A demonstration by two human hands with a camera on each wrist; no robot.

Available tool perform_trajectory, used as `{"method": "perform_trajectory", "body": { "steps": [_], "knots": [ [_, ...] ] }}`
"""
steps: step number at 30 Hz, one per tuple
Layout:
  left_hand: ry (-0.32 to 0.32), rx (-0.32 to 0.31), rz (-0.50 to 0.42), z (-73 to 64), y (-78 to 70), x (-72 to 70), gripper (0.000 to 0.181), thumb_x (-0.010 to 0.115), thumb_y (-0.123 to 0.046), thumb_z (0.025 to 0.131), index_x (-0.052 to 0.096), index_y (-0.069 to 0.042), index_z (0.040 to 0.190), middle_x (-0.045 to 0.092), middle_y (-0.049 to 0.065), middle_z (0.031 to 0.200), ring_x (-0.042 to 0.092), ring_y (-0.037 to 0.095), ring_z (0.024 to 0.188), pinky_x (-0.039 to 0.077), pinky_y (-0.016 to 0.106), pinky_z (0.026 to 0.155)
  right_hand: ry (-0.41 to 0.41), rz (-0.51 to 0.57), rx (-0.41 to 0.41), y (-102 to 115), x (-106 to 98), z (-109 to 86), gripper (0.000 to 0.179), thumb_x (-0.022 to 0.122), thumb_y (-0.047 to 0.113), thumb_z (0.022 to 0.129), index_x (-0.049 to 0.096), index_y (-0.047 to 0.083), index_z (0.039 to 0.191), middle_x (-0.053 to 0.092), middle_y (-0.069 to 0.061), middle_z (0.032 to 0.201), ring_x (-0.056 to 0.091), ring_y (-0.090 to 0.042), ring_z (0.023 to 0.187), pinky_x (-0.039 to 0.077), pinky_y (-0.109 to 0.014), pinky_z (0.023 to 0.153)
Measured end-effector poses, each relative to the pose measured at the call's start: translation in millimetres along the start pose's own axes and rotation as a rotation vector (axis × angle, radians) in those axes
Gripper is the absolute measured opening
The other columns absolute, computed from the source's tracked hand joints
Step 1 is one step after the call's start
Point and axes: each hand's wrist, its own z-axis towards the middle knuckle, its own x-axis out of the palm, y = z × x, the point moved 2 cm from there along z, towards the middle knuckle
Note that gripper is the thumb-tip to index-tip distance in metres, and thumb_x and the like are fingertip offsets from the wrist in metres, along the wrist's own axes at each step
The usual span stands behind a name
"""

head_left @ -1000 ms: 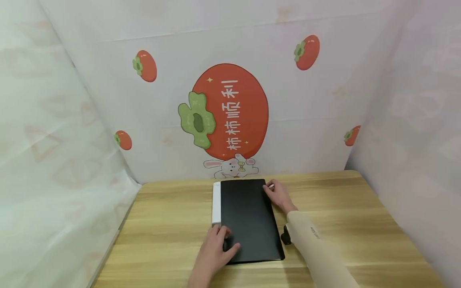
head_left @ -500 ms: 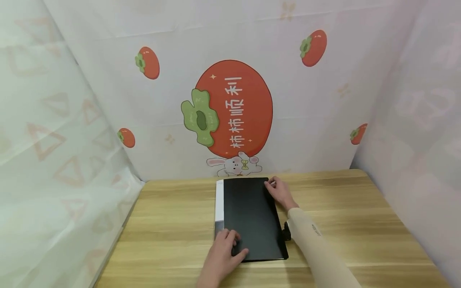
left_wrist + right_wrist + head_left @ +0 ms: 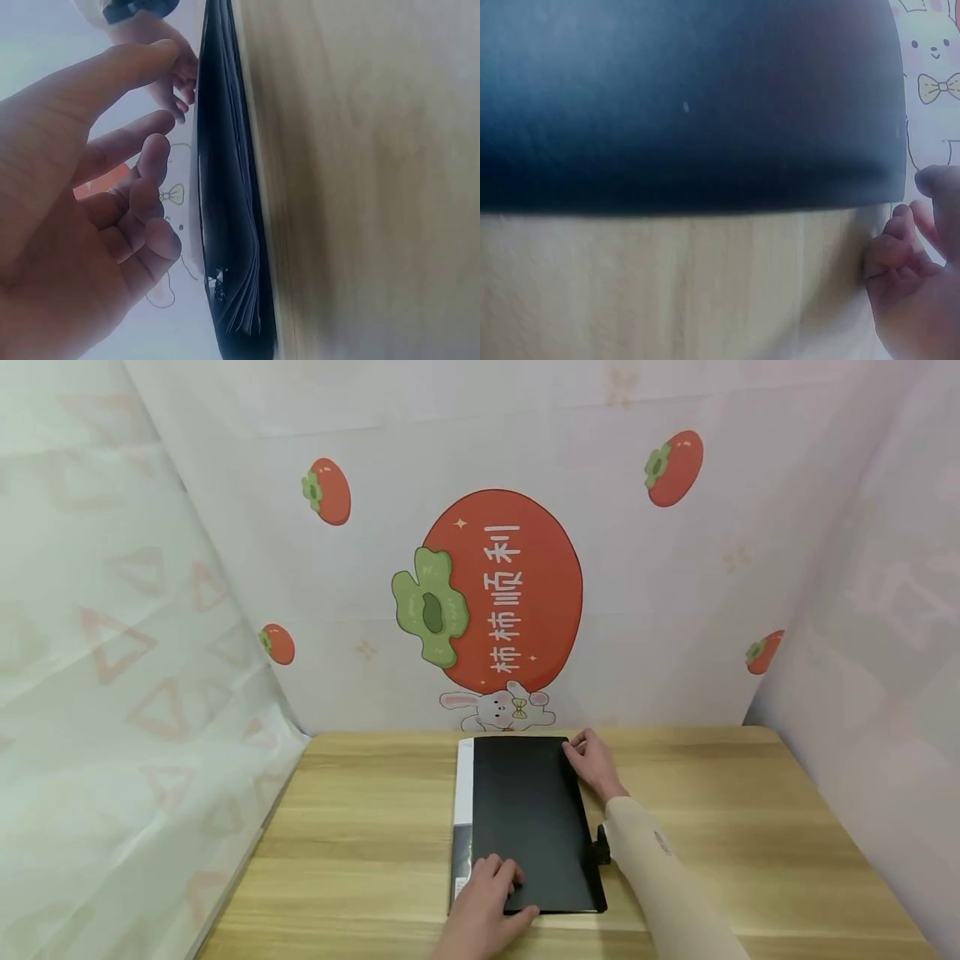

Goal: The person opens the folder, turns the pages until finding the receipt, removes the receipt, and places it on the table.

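A black folder (image 3: pixel 528 818) lies closed on the wooden table, its spine on the left side with a white upper part and a greyish lower part. My left hand (image 3: pixel 483 906) is over its near left corner, fingers loosely bent. The left wrist view shows that hand (image 3: pixel 82 180) apart from the folder (image 3: pixel 225 165), holding nothing, with sheets visible between the covers. At the far right corner is my right hand (image 3: pixel 594 764), fingertips right at the edge. Seen from the right wrist, the thumb and bent fingers of that hand (image 3: pixel 919 277) sit just beside the corner of the cover (image 3: pixel 690 105).
The wooden table (image 3: pixel 360 827) extends on both sides of the folder. Behind it hangs a white cloth backdrop (image 3: pixel 352 577) with printed persimmons and a rabbit; pale cloth walls stand left and right. A black wrist strap (image 3: pixel 602 846) shows by the right sleeve (image 3: pixel 660 877).
My left hand has shifted right and nearer along the folder, uncovering more of the lower spine. The right hand stays at the far right corner. The whole head view has drifted slightly.
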Motion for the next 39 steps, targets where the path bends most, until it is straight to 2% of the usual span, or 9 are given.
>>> {"method": "perform_trajectory", "body": {
  "steps": [4, 8, 13, 16, 22, 25, 29, 34, 39],
  "knots": [
    [0.049, -0.033, -0.034, -0.5, -1.4, 6.8, 0.031, 0.085, -0.042, 0.09, 0.064, -0.023, 0.104, 0.044, -0.015, 0.089, 0.038, 0.002, 0.079, 0.042, 0.022, 0.065, -0.005, -0.001, 0.007, -5, -2, -2.5, 0.023, 0.063, 0.021, 0.106, 0.058, -0.002, 0.109, 0.069, -0.023, 0.1, 0.067, -0.034, 0.085, 0.056, -0.047, 0.074],
    [0.091, -0.039, -0.042, -0.3, -1.8, 11.2, 0.032, 0.085, -0.042, 0.09, 0.065, -0.023, 0.105, 0.044, -0.015, 0.089, 0.038, 0.002, 0.078, 0.042, 0.023, 0.065, -0.012, 0.001, 0.027, -10, -3, -2.8, 0.025, 0.063, 0.022, 0.107, 0.059, -0.002, 0.113, 0.07, -0.026, 0.106, 0.068, -0.038, 0.092, 0.057, -0.051, 0.08],
    [0.111, -0.022, -0.047, -5.7, -1.6, 15.8, 0.029, 0.083, -0.041, 0.092, 0.065, -0.021, 0.102, 0.042, -0.014, 0.086, 0.036, 0.002, 0.075, 0.041, 0.021, 0.062, -0.011, -0.003, 0.064, -14, 1, -7.6, 0.028, 0.065, 0.024, 0.106, 0.061, -0.002, 0.115, 0.071, -0.026, 0.11, 0.069, -0.039, 0.097, 0.057, -0.055, 0.085],
    [0.124, -0.043, -0.081, -11.7, -1.0, 18.3, 0.026, 0.079, -0.041, 0.094, 0.065, -0.02, 0.1, 0.04, -0.013, 0.083, 0.034, 0.002, 0.072, 0.039, 0.021, 0.059, 0.006, -0.022, 0.085, -17, 7, -11.0, 0.029, 0.065, 0.025, 0.105, 0.063, -0.001, 0.115, 0.072, -0.025, 0.111, 0.07, -0.038, 0.098, 0.058, -0.053, 0.087],
    [0.104, -0.04, -0.097, -13.3, -0.8, 20.2, 0.028, 0.074, -0.045, 0.098, 0.066, -0.018, 0.101, 0.041, -0.013, 0.081, 0.034, 0.002, 0.071, 0.038, 0.022, 0.059, 0.0, -0.052, 0.087, -20, 11, -8.2, 0.031, 0.066, 0.027, 0.103, 0.068, -0.001, 0.116, 0.073, -0.024, 0.112, 0.071, -0.037, 0.1, 0.057, -0.054, 0.09],
    [0.103, -0.055, -0.132, -10.2, -1.4, 20.4, 0.027, 0.074, -0.041, 0.097, 0.065, -0.016, 0.103, 0.042, -0.012, 0.081, 0.035, 0.003, 0.072, 0.038, 0.023, 0.059, -0.007, -0.071, 0.084, -19, 10, -4.3, 0.032, 0.067, 0.028, 0.102, 0.07, -0.001, 0.115, 0.073, -0.022, 0.11, 0.069, -0.034, 0.095, 0.057, -0.054, 0.088],
    [0.095, -0.07, -0.15, -7.2, -2.6, 20.5, 0.027, 0.075, -0.04, 0.097, 0.065, -0.015, 0.104, 0.041, -0.013, 0.081, 0.035, 0.003, 0.072, 0.038, 0.024, 0.058, -0.013, -0.08, 0.071, -14, 7, 0.9, 0.032, 0.069, 0.028, 0.102, 0.071, -0.001, 0.116, 0.072, -0.017, 0.098, 0.063, -0.028, 0.081, 0.055, -0.047, 0.078],
    [0.097, -0.063, -0.125, -4.0, -2.4, 20.5, 0.031, 0.077, -0.044, 0.095, 0.065, -0.017, 0.104, 0.039, -0.014, 0.08, 0.034, 0.003, 0.071, 0.037, 0.023, 0.057, -0.017, -0.087, 0.06, -10, 5, 6.9, 0.03, 0.07, 0.027, 0.102, 0.071, 0.0, 0.116, 0.068, -0.01, 0.085, 0.056, -0.022, 0.07, 0.048, -0.037, 0.068],
    [0.1, -0.048, -0.055, -1.7, -1.9, 21.2, 0.033, 0.075, -0.048, 0.096, 0.064, -0.018, 0.105, 0.039, -0.013, 0.083, 0.034, 0.003, 0.073, 0.039, 0.023, 0.059, -0.014, -0.085, 0.046, -10, 5, 10.6, 0.03, 0.07, 0.026, 0.102, 0.07, -0.001, 0.115, 0.066, -0.009, 0.081, 0.055, -0.022, 0.068, 0.047, -0.036, 0.065]
  ]
}}
